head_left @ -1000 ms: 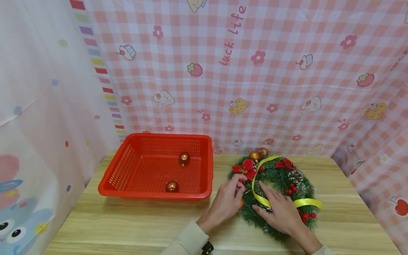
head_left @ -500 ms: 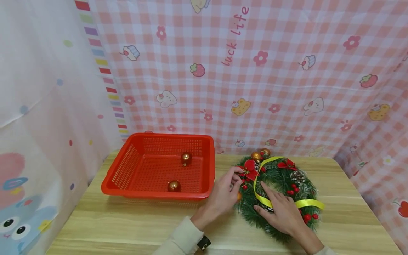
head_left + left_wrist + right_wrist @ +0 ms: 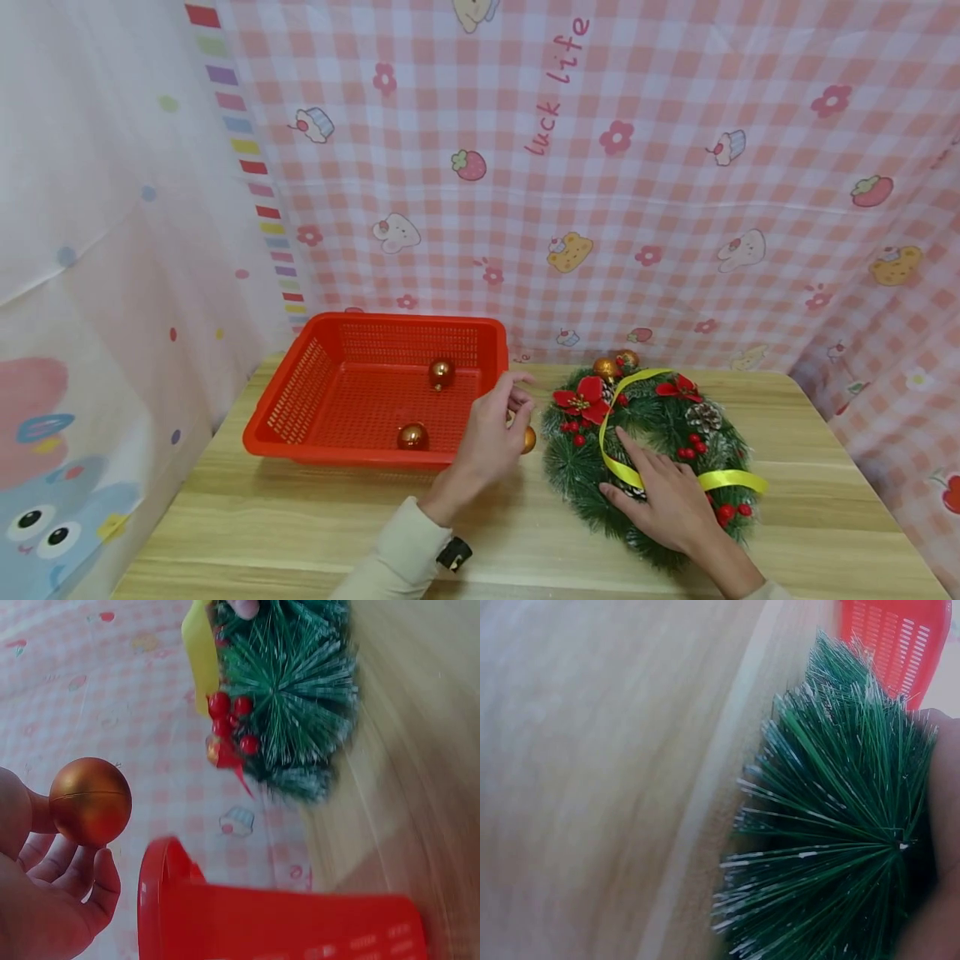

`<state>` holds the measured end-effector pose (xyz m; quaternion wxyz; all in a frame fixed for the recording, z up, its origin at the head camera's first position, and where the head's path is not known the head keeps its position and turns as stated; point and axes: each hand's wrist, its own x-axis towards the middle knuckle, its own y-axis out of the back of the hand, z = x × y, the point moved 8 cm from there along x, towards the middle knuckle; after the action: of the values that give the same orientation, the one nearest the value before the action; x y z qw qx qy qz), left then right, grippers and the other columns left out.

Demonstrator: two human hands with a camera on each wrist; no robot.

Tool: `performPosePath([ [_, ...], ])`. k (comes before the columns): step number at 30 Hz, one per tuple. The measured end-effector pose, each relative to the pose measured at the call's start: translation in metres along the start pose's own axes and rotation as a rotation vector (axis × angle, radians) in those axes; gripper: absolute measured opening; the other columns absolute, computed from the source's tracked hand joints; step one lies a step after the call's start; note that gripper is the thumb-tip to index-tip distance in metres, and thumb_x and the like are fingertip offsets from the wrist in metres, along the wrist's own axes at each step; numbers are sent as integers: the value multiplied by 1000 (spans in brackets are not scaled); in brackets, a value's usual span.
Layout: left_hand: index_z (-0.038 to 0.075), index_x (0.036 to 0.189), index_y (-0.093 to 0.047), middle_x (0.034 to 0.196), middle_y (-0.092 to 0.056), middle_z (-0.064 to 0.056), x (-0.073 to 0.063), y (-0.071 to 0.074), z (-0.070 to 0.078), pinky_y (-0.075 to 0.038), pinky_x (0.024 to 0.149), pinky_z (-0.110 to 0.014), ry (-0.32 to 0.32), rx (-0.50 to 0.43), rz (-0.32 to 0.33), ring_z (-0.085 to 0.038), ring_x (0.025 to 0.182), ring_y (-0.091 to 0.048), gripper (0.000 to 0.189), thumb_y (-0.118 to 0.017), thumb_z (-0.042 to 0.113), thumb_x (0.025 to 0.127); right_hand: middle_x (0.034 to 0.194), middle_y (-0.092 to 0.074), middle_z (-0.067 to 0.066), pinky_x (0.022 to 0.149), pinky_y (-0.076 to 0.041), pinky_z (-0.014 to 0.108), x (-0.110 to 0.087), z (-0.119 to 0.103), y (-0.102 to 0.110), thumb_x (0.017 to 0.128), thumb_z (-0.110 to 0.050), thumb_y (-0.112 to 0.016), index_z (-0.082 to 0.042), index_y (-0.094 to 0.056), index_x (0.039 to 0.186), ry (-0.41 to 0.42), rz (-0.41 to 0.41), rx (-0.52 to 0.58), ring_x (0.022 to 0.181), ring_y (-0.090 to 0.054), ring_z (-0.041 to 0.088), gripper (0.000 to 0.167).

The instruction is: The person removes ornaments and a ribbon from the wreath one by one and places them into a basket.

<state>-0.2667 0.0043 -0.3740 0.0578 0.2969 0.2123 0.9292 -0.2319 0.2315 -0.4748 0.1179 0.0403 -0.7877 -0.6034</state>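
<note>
My left hand (image 3: 483, 433) pinches a matte gold bauble (image 3: 90, 801) between thumb and fingers, above the table beside the basket's right side. In the head view only part of that bauble shows behind the hand. My right hand (image 3: 666, 498) lies on the near part of a green Christmas wreath (image 3: 573, 471), fingers extended over it. The wreath bears red poinsettias (image 3: 583, 402), red berries, a pinecone (image 3: 703, 415) and gold baubles at its back. A yellow ribbon (image 3: 729, 479) loops across it and passes under the right hand.
A red plastic basket (image 3: 266, 442) stands left of the wreath on the wooden table (image 3: 315, 525). Inside are two shiny copper baubles, one toward the back (image 3: 441, 372), another bauble (image 3: 412, 437) near the front wall. A pink checked curtain (image 3: 510, 208) hangs behind the table.
My left hand has drawn away from the wreath's left side, moving left toward the basket with the gold bauble. The right hand stays on the wreath.
</note>
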Motion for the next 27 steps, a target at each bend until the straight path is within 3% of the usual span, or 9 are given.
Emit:
performPosePath([
  [16,8,116,-58,87,-67,-9,4,48,-26,-52,66,-24,81,19,104,-15,74,-60,27,-64,-3,92,137,-58,18,86,-42,68,0,1,-1,91,-68,-53,-16,-32,156,4,9,6,116,-59,41,86],
  [27,10,117,-57,88,-66,-6,-2,61,-45,-51,66,-24,104,70,115,-13,74,-59,28,-64,-2,92,138,-57,18,87,-42,68,0,0,0,91,-68,-53,-17,-32,156,1,12,8,117,-59,42,85],
])
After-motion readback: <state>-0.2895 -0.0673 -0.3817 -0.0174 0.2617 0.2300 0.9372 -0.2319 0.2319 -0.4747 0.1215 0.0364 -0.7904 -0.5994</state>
